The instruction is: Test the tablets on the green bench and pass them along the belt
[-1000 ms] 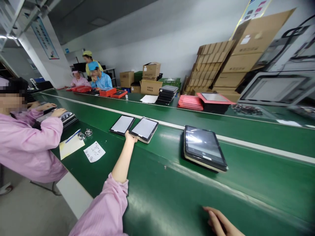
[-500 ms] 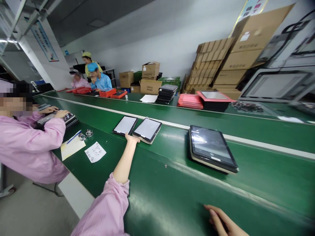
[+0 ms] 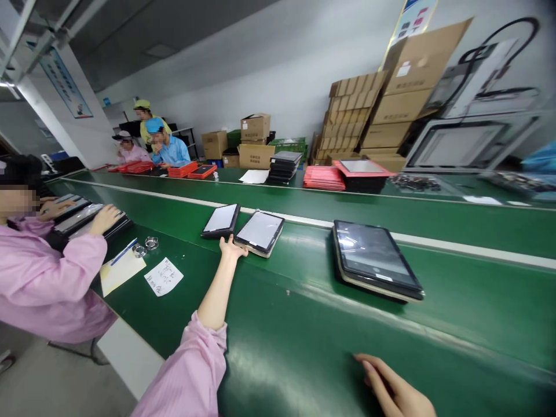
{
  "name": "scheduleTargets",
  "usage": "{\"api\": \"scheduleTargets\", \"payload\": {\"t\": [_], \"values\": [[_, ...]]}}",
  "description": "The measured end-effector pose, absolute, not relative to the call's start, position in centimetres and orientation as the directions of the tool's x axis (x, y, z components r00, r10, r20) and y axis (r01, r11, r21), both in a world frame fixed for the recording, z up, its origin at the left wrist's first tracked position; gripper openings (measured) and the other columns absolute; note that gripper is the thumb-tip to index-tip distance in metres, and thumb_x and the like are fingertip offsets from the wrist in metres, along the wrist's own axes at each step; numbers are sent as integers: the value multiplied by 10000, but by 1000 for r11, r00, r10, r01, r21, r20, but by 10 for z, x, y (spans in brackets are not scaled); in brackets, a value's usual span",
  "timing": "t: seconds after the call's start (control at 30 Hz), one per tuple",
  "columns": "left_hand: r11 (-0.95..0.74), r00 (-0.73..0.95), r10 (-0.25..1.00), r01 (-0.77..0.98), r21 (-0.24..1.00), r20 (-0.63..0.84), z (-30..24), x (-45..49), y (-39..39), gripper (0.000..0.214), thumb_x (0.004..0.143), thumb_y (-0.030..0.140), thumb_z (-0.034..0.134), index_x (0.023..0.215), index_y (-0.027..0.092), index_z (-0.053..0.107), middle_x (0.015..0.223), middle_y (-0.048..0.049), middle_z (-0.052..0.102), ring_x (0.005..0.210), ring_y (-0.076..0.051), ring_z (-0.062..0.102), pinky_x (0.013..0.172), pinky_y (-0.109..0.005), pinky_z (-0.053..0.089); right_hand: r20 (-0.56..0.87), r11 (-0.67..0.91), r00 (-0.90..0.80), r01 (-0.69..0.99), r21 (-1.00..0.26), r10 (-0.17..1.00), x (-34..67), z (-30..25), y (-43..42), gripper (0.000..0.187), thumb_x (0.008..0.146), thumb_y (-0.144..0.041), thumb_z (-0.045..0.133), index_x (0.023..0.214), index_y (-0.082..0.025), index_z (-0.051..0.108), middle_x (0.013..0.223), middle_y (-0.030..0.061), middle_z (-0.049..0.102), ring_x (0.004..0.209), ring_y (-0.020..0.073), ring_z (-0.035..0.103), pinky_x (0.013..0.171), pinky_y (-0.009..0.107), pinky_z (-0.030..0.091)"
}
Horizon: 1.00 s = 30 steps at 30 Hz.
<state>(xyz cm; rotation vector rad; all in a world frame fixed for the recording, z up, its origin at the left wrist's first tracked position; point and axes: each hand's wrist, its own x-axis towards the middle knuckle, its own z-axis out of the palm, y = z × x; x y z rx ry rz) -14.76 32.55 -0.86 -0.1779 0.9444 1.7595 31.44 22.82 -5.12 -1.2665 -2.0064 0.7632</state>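
My left hand [image 3: 231,249] is stretched far out over the green belt [image 3: 304,324], its fingers against the near edge of a white-screened tablet [image 3: 259,231]. A second white-screened tablet [image 3: 221,220] lies just left of it. Whether the hand grips the tablet or only touches it is unclear. A small stack of dark-screened tablets [image 3: 373,259] lies on the belt to the right. At the bottom edge my right hand [image 3: 393,388] rests flat on the belt, fingers stretched out, holding nothing.
A person in a pink coat [image 3: 43,278] sits at the left, hands on a tablet stack [image 3: 82,217]. Paper notes [image 3: 163,277], a pen and tape rolls [image 3: 145,246] lie nearby. Far side: red trays [image 3: 325,178], black stacks [image 3: 283,166], cardboard boxes [image 3: 391,110], more workers.
My left hand has stayed at the tablet's near edge; the tablet has shifted slightly away from its neighbour. The view has drifted a little to the right. My right hand barely moved.
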Motion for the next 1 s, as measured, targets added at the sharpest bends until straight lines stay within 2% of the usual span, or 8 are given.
{"api": "scheduleTargets", "payload": {"t": [0.1,0.2,0.4,0.57,0.7,0.83,1.0], "values": [[-98,-356,773,-885,455,-525,-4,-144,321,538,917,660,68,928,263,433,1293,-129,552,1089,-328,575,737,-490,486,215,369,-325,547,-751,921,313,-48,227,452,820,-650,534,853,-258,756,782,45,790,614,219,749,603,248,609],[-99,-320,821,-895,435,-473,-3,-140,316,541,927,676,96,964,275,457,1275,-122,574,1096,-312,587,743,-481,495,228,376,-320,545,-750,919,312,-46,226,479,825,-670,517,849,-254,754,778,42,787,606,212,744,599,247,605],[-89,-262,908,-883,461,-327,-4,-129,298,538,917,705,233,1015,268,531,1242,-155,616,1163,-330,599,811,-532,528,240,389,-324,552,-738,915,309,-42,223,495,845,-675,500,852,-245,744,731,42,772,593,209,731,596,254,599],[-98,-254,936,-851,515,-242,-6,-99,289,414,943,611,377,1106,266,540,1223,-135,638,1164,-306,629,894,-532,549,233,403,-350,563,-721,907,307,-38,224,459,874,-631,474,868,-252,733,831,51,792,676,227,751,648,281,603],[-91,-228,956,-831,549,-187,-13,-48,283,437,950,543,432,1223,226,557,1255,-146,649,1204,-298,615,987,-526,531,231,400,-347,570,-718,909,305,-32,220,419,893,-572,461,889,-246,724,873,59,794,738,237,754,707,302,598],[-85,-178,977,-824,560,-114,-20,8,263,435,959,482,457,1262,198,587,1335,-132,626,1284,-287,564,1036,-473,520,214,380,-338,568,-729,916,300,-22,211,384,928,-497,431,898,-236,711,899,60,788,779,232,742,779,329,579],[-59,-118,990,-854,517,-82,-28,48,219,392,868,404,650,1212,217,623,1347,-109,614,1350,-315,500,995,-468,540,258,316,-183,509,-801,949,300,-23,211,365,908,-478,454,908,-211,703,925,97,766,853,257,713,830,385,556]]}}
